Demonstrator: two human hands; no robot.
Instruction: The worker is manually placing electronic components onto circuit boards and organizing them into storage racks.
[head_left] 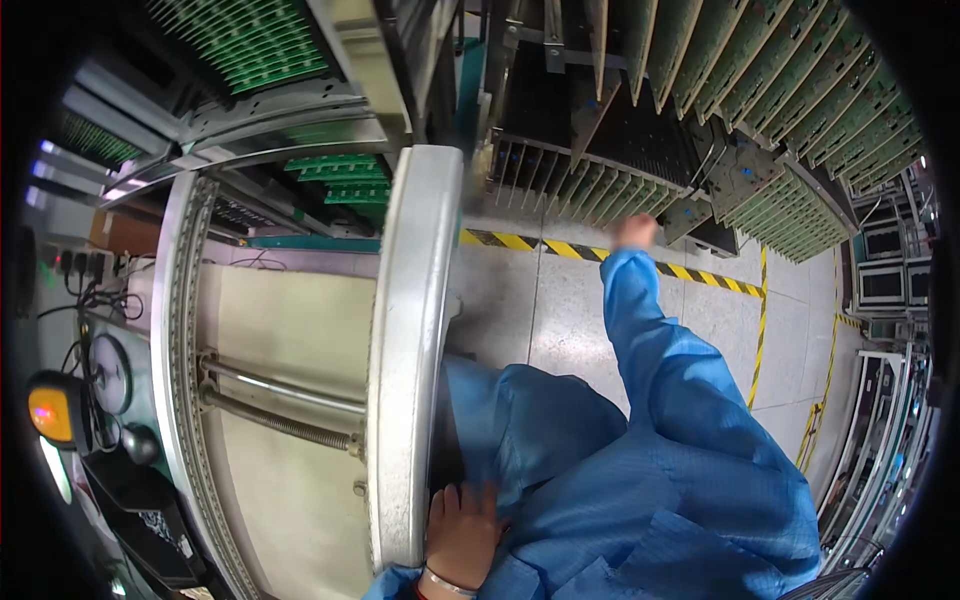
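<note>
Grey metal rail (412,350) sits under your left hand (462,530), fingers spread flat against it. Your right hand (634,232) reaches toward the rack of green circuit boards (600,190); its grip is too blurred to tell.

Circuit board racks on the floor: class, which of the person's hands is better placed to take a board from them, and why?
Right, probably: the right hand reaches to the circuit board racks, while the left hand rests on the grey machine rail.

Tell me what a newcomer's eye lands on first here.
First, the blue sleeve stretching up the middle, its right hand blurred at the slotted rack of green circuit boards at the top. Next, the pale metal conveyor rail left of centre, with the left hand resting against its lower end.
</note>
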